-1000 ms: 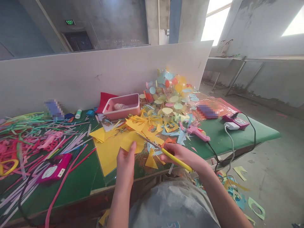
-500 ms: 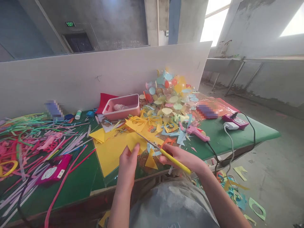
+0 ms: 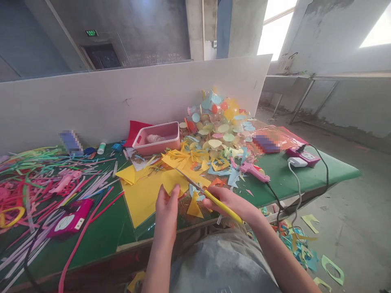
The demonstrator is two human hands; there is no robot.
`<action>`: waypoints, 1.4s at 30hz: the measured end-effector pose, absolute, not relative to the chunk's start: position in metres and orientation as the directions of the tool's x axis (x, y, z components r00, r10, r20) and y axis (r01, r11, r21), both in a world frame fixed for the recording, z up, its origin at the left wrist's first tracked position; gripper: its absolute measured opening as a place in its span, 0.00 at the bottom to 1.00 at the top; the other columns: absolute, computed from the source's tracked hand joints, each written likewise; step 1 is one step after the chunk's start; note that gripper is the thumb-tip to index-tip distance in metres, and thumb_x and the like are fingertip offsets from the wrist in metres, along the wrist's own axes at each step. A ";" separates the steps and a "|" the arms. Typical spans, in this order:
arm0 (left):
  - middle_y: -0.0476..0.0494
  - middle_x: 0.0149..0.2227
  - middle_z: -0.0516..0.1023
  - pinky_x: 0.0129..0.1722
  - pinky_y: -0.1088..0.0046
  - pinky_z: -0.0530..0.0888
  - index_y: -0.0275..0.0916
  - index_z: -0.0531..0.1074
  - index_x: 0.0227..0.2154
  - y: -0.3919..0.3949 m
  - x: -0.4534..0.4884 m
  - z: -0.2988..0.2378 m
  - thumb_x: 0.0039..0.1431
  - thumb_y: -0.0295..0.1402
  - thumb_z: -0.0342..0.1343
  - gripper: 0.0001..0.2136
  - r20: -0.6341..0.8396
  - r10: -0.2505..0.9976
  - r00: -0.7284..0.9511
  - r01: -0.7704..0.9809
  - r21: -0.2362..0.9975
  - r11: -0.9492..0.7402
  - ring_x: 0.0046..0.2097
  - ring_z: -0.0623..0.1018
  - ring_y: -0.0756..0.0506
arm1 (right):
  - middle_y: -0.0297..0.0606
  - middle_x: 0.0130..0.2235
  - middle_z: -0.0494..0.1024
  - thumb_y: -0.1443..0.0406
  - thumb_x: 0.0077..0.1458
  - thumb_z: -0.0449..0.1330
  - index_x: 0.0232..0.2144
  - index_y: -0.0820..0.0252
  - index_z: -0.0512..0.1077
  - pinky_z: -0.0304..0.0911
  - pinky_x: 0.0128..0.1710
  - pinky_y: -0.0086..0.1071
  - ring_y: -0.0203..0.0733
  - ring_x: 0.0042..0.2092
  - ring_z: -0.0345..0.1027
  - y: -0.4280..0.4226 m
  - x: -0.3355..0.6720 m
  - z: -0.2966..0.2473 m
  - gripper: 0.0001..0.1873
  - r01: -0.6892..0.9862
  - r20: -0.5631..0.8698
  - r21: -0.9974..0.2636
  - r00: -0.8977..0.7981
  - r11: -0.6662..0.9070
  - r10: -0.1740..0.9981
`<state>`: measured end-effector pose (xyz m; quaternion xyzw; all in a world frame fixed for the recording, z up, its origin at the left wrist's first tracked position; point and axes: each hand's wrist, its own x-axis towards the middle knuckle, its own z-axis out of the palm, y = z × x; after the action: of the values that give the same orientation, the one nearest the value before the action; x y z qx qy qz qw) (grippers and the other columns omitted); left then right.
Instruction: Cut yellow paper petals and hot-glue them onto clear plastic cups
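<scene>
Two grips, the left grip (image 3: 166,211) and the right grip (image 3: 227,203), meet over the near edge of the surface (image 3: 317,175). The left grip is closed on a piece of yellow paper (image 3: 174,182), pinched between thumb and fingers, so the paper stands tilted just above the grip. The right grip is closed around the scissors (image 3: 222,206). Their yellow handle runs down past the grip toward the person's body, and their thin metal blades reach forward and left to the paper's edge. Whether the blades are biting into it, I cannot tell.

Beneath and left of the left grip lies a large yellow sheet (image 3: 140,199), and a yellow triangle (image 3: 194,207) sits between the two grips. Ahead of the grips, a heap of cut paper shapes (image 3: 216,118) rises against a white partition (image 3: 122,106), with a pink tray (image 3: 155,138) to its left. Right of the right grip are a pink glue gun (image 3: 253,171), its black cord trailing over the edge, and a pink power strip (image 3: 302,155). Left of the left grip sprawls a tangle of colored strips (image 3: 45,183) around another pink power strip (image 3: 70,217). Paper scraps (image 3: 293,240) lie on the floor below and right of the right grip.
</scene>
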<state>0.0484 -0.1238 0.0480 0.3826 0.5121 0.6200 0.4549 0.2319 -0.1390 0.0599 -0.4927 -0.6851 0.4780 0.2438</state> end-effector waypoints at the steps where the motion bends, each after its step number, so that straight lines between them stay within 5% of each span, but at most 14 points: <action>1: 0.41 0.55 0.74 0.39 0.70 0.76 0.43 0.71 0.52 -0.123 0.048 0.047 0.51 0.42 0.62 0.25 0.014 0.957 -0.291 -0.185 0.980 -0.070 0.53 0.74 0.41 | 0.26 0.26 0.60 0.41 0.55 0.58 0.28 0.58 0.61 0.46 0.27 0.29 0.32 0.27 0.50 -0.139 0.230 0.059 0.27 0.442 -0.132 -0.895 -0.391 0.060 0.911; 8: 0.42 0.55 0.76 0.54 0.63 0.73 0.43 0.72 0.51 -0.126 0.049 0.047 0.54 0.39 0.60 0.20 0.014 0.970 -0.242 -0.221 0.973 -0.069 0.58 0.73 0.41 | 0.27 0.25 0.56 0.40 0.55 0.55 0.26 0.58 0.60 0.45 0.26 0.30 0.33 0.27 0.47 -0.137 0.229 0.053 0.28 0.411 -0.085 -0.911 -0.271 0.036 0.959; 13: 0.43 0.55 0.76 0.55 0.64 0.73 0.44 0.74 0.49 -0.126 0.052 0.048 0.55 0.38 0.58 0.18 -0.002 0.966 -0.259 -0.202 0.978 -0.053 0.59 0.72 0.40 | 0.32 0.35 0.67 0.42 0.57 0.56 0.37 0.58 0.60 0.56 0.32 0.31 0.37 0.33 0.57 -0.140 0.240 0.058 0.26 0.446 -0.099 -0.889 -0.417 0.108 0.904; 19: 0.42 0.55 0.76 0.54 0.63 0.73 0.42 0.73 0.52 -0.126 0.051 0.043 0.54 0.40 0.60 0.22 0.040 0.983 -0.177 -0.163 0.984 -0.069 0.60 0.72 0.38 | 0.35 0.37 0.69 0.40 0.57 0.53 0.38 0.58 0.59 0.57 0.35 0.33 0.40 0.35 0.61 -0.142 0.238 0.062 0.27 0.504 -0.149 -0.858 -0.432 0.102 0.889; 36: 0.38 0.57 0.75 0.60 0.61 0.67 0.40 0.72 0.53 -0.133 0.040 0.060 0.53 0.40 0.62 0.24 0.012 0.997 -0.082 -0.084 0.996 -0.019 0.61 0.71 0.38 | 0.26 0.26 0.55 0.41 0.53 0.60 0.27 0.58 0.61 0.45 0.28 0.29 0.33 0.28 0.47 -0.137 0.247 0.059 0.27 0.489 -0.140 -0.871 -0.355 0.056 0.924; 42: 0.38 0.58 0.74 0.59 0.62 0.68 0.42 0.68 0.57 -0.132 0.040 0.060 0.53 0.39 0.63 0.28 0.017 0.997 -0.082 -0.160 0.987 -0.030 0.60 0.72 0.39 | 0.31 0.34 0.64 0.43 0.57 0.57 0.38 0.59 0.64 0.55 0.33 0.30 0.37 0.34 0.56 -0.138 0.251 0.059 0.26 0.395 -0.080 -0.908 -0.495 0.142 0.865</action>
<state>0.0404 -0.1324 0.0600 0.4433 0.4715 0.5643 0.5125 0.2515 -0.1382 0.0594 -0.4401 -0.7159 0.4849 0.2422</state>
